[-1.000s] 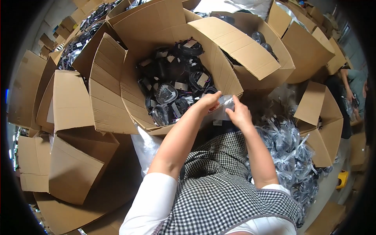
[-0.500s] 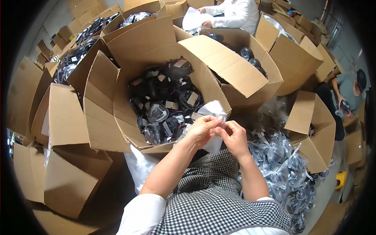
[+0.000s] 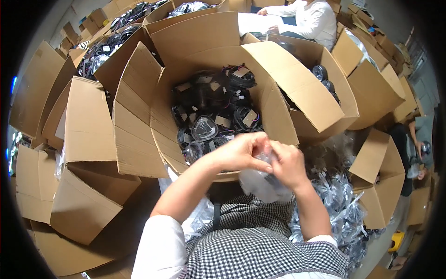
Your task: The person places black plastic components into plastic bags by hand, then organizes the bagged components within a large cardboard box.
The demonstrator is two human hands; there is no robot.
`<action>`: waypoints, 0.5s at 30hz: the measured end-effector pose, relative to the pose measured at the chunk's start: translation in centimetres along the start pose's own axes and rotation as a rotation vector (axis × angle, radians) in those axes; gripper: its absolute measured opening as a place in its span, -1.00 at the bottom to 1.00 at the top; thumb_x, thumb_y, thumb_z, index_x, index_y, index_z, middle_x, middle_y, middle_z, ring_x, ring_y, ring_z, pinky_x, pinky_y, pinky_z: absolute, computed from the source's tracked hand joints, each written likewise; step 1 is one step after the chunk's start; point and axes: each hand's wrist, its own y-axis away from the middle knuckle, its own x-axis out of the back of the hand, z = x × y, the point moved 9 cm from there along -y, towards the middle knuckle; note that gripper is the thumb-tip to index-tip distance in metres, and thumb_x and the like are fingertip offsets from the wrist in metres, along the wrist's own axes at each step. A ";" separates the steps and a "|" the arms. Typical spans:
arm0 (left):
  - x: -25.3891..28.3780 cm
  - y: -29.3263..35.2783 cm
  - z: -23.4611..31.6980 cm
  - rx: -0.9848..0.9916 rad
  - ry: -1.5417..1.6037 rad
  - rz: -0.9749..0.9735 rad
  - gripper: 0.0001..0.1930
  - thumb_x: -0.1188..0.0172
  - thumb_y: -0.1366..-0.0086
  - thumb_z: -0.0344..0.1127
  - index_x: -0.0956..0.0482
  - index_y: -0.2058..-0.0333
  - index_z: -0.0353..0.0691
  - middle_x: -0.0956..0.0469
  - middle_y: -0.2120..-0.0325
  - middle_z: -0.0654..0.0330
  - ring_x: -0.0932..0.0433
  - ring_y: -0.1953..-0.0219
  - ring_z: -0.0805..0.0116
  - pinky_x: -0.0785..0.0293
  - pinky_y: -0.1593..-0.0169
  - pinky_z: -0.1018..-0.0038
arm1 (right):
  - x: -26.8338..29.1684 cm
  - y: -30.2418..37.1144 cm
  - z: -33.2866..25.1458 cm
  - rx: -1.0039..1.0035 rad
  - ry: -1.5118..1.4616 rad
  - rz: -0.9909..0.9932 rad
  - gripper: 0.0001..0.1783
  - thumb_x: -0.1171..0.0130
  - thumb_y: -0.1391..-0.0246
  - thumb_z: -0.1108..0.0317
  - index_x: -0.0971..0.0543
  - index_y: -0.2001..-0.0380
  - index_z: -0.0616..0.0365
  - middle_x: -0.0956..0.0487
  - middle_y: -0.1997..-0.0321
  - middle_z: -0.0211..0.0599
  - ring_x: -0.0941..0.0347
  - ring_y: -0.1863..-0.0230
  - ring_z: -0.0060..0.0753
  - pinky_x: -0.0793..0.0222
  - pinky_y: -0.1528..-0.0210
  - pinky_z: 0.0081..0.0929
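Note:
My left hand (image 3: 244,151) and my right hand (image 3: 289,167) meet in front of my apron, fingers closed on the top of a clear plastic bag (image 3: 265,185). The bag hangs below them, spread out and slightly blurred; I cannot make out whether anything is inside. Just beyond my hands stands a large open carton (image 3: 195,37). Inside it lie several black round parts (image 3: 204,128) with wires and small tan labels, some in clear wrap.
Bagged parts (image 3: 337,200) are heaped on the floor to my right, beside an open carton (image 3: 374,158). Folded-out cartons (image 3: 90,121) crowd the left. A person in white (image 3: 306,23) sits at the back; another person (image 3: 420,139) handles a part at far right.
The plastic bag has gone from a crumpled white bunch to a wider, hanging shape under my hands. My hands have drawn together around its top. The whole view has shifted.

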 end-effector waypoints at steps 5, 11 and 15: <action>10.4 4.3 -15.9 0.743 -0.608 0.324 -0.70 -0.17 -0.06 -0.30 -0.61 0.17 -0.08 -0.60 0.19 0.06 -0.56 0.09 0.05 -0.49 0.05 0.21 | -2.4 1.1 3.6 -0.244 -1.058 -0.631 -0.56 -0.16 -0.14 0.38 -0.44 -0.07 0.34 -0.55 0.04 -0.28 -0.43 0.05 -0.51 -0.35 -0.03 -0.54; 3.7 0.8 -21.6 0.888 -0.403 0.315 -0.65 -0.14 -0.10 -0.17 -0.61 0.14 -0.15 -0.56 0.10 -0.03 -0.52 0.00 0.00 -0.44 -0.03 0.24 | -3.7 -6.4 8.7 -0.165 0.281 -0.038 -0.12 -0.35 0.18 0.32 -0.19 -0.23 0.25 -0.32 -0.18 -0.09 -0.28 -0.17 -0.02 -0.26 -0.18 -0.17; -1.8 -4.9 -25.7 0.547 0.760 0.544 -0.65 -0.24 -0.19 -0.06 -0.60 0.42 -0.31 -0.59 0.51 0.11 -0.52 0.51 0.29 -0.42 0.40 0.32 | -7.3 -9.7 7.9 0.030 0.696 0.081 -0.29 -0.22 0.16 0.41 -0.28 -0.15 0.15 -0.31 -0.18 -0.13 -0.23 -0.19 -0.10 -0.19 -0.20 -0.25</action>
